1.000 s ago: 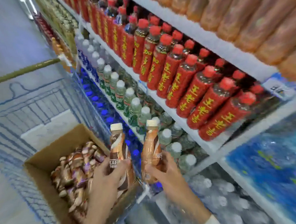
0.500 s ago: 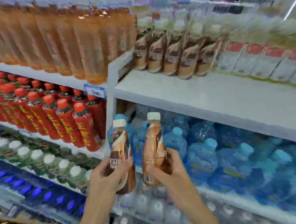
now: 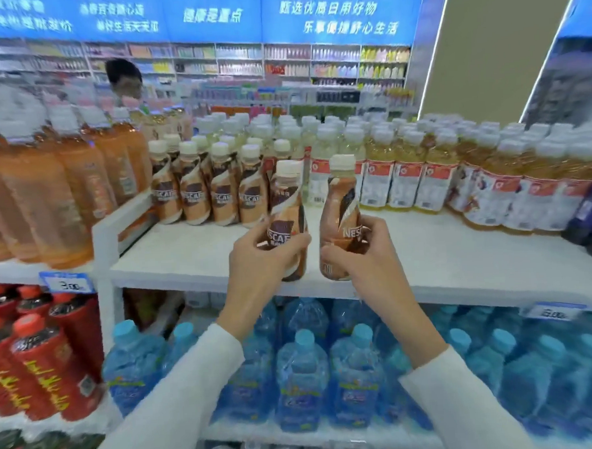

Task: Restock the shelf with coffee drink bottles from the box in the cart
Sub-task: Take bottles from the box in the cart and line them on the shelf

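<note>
My left hand (image 3: 262,260) grips a brown and tan coffee drink bottle (image 3: 286,204) with a cream cap. My right hand (image 3: 361,251) grips a second coffee bottle (image 3: 341,204) just to its right. Both bottles stand upright above the front part of the white top shelf (image 3: 193,253). Behind them, at the shelf's back left, stands a row of several matching coffee bottles (image 3: 210,191). The cart and its box are out of view.
Orange drink bottles (image 3: 56,189) fill the shelf to the left, yellow drink bottles (image 3: 456,174) the right. Blue water jugs (image 3: 302,371) sit below, red bottles (image 3: 37,361) at lower left. A person (image 3: 126,80) stands behind the shelving.
My view has swung from the cart and box up to the top shelf. Both hands have lifted their bottles from beside the box to just above the shelf's front.
</note>
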